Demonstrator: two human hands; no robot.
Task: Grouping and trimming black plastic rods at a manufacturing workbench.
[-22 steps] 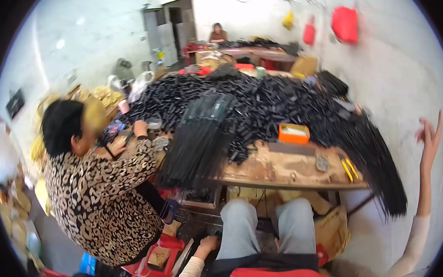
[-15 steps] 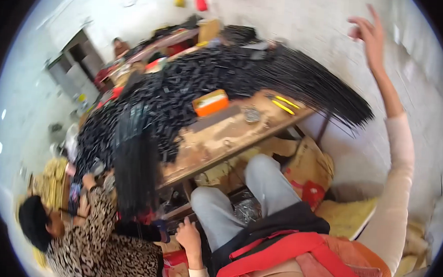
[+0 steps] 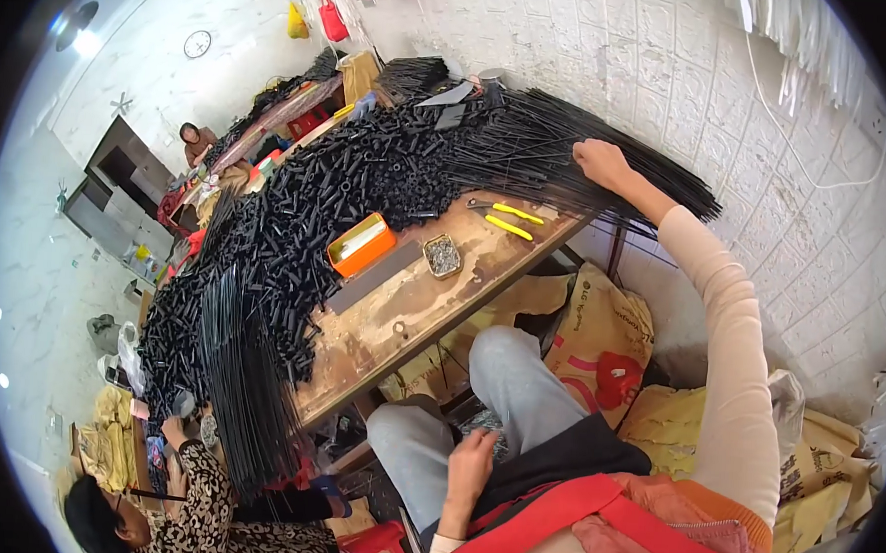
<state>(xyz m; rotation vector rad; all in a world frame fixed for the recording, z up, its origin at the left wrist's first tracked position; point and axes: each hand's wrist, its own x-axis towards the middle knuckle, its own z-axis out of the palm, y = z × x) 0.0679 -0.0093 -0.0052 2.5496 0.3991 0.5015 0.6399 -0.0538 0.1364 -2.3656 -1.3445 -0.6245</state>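
Right hand [image 3: 601, 163] is curled at thin black rods [image 3: 535, 141], left hand [image 3: 470, 468] loosely curled; grips indeterminable. Pulling crossed rods could spill others.

White brick-patterned wall [image 3: 664, 73], round clock [image 3: 197, 44], dark doorway [image 3: 120, 172], bright light [image 3: 86, 44].

Orange box [image 3: 370, 254]: smooth plastic noted. Below it, table [image 3: 360, 337] observed as wood, worn and stained; left of it, black tubes [image 3: 301, 209] seen as semi-gloss plastic; far right of it, black rods [image 3: 530, 141] recorded as smooth, near-matt
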